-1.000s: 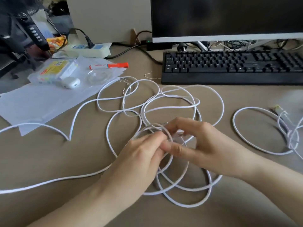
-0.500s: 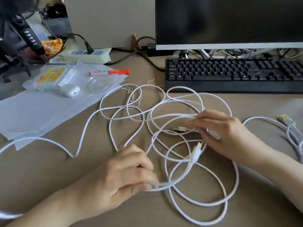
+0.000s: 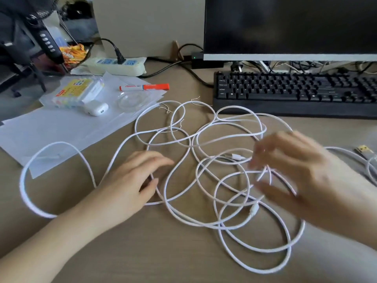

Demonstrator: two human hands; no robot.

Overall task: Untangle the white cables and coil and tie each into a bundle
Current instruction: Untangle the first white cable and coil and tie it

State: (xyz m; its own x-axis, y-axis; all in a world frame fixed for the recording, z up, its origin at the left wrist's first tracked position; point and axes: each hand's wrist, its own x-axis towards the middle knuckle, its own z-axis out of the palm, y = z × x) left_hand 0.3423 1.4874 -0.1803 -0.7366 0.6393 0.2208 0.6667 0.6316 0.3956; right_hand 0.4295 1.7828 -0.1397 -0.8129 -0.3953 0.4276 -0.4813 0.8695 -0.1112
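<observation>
Head view shows the thin white round-jacketed cables [image 3: 204, 152] sprawled in many overlapping loops across the middle of the tan desk [image 3: 122, 252], in front of the black keyboard [image 3: 295, 88] and beside the sheets of white paper [image 3: 61, 135]. A further stretch with a yellow-tipped plug [image 3: 362, 149] lies at the right edge, well apart from the main knot. The left hand [image 3: 130, 180] rests over a strand with fingers loosely extended, seemingly pressing rather than gripping. The right hand [image 3: 295, 170] is blurred; its fingers are spread above a crossing of strands, and I cannot tell whether thumb and finger pinch one.

Judging by the easy curves, the cable is light, limp and smooth, so it should slide through loops with little drag but will spring back into coils and snag at its connectors. A white plug [image 3: 234, 155] lies near the centre and another small white connector [image 3: 254, 210] sits lower down. Taking hold just behind a plug and feeding that end back through the loops looks the best way; tugging mid-strand would likely tighten the crossings
</observation>
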